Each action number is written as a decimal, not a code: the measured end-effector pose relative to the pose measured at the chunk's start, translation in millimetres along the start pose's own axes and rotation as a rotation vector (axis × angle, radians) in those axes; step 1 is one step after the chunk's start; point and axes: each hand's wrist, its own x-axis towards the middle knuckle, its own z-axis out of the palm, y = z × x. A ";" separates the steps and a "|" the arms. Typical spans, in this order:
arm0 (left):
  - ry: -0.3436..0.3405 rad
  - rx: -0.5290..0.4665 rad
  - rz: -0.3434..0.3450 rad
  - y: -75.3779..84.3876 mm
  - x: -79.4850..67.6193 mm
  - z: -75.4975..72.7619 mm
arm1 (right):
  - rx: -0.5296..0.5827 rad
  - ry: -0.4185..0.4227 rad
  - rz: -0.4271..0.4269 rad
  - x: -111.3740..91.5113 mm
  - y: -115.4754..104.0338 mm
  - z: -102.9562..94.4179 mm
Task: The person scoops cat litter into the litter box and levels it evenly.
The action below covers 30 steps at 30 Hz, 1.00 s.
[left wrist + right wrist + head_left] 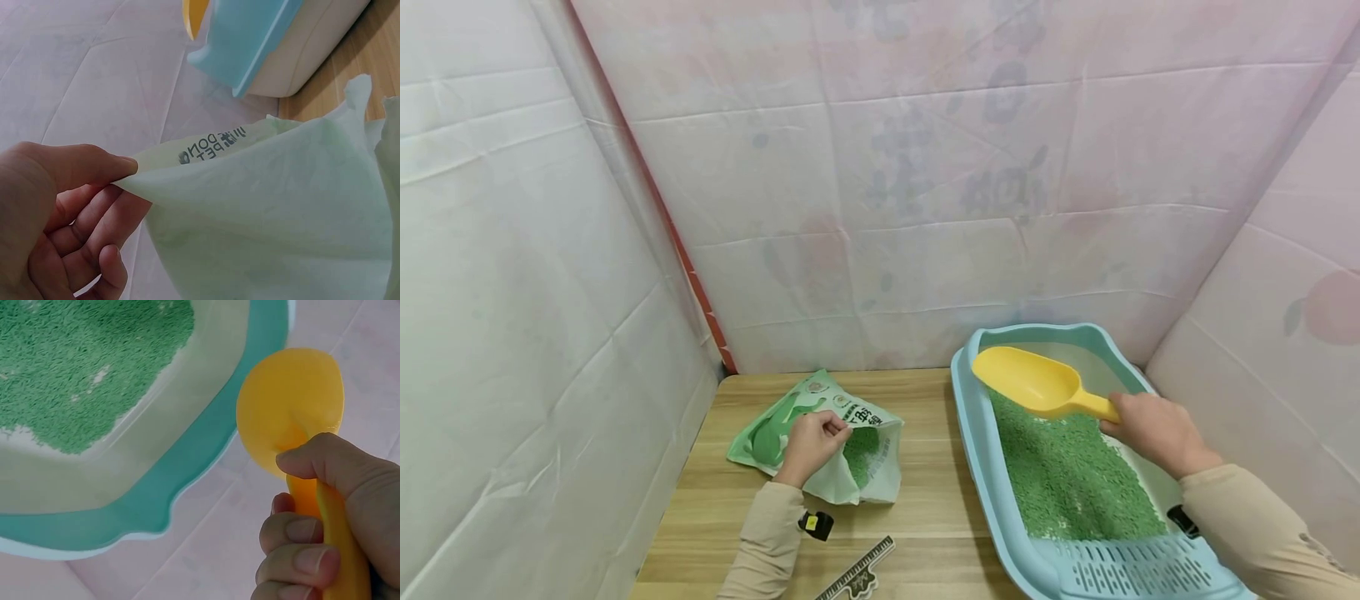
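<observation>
My left hand pinches the edge of a pale green bag between thumb and fingers. The bag lies on its side, mouth held apart, with green pellets inside. By its handle, my right hand grips a yellow scoop. In the head view the scoop is above the left part of a blue litter box, and its bowl looks bare. Green pellet litter covers much of the box floor. In the right wrist view, fingers wrap the handle and the thumb presses near the bowl.
A wooden table carries the bag and the box. Near its front edge lies a ruler-like strip with dark markings. Slotted grating spans the box's near end. Pale sheet walls stand behind and at both sides.
</observation>
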 end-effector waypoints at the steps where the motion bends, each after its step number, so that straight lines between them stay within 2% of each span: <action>1: 0.000 -0.002 0.000 0.0 0.0 -0.1 | -0.004 0.006 -0.004 0.2 -2.7 0.1; 11: -0.008 -0.015 0.002 -0.7 0.2 -1.0 | -0.020 0.063 -0.063 6.1 -29.2 2.2; 20: -0.003 0.005 0.001 -1.1 0.0 -1.5 | -0.011 0.042 -0.069 9.5 -50.5 8.0; 30: -0.004 0.005 0.016 -1.6 0.0 -0.8 | 0.023 0.036 -0.158 11.9 -76.1 16.6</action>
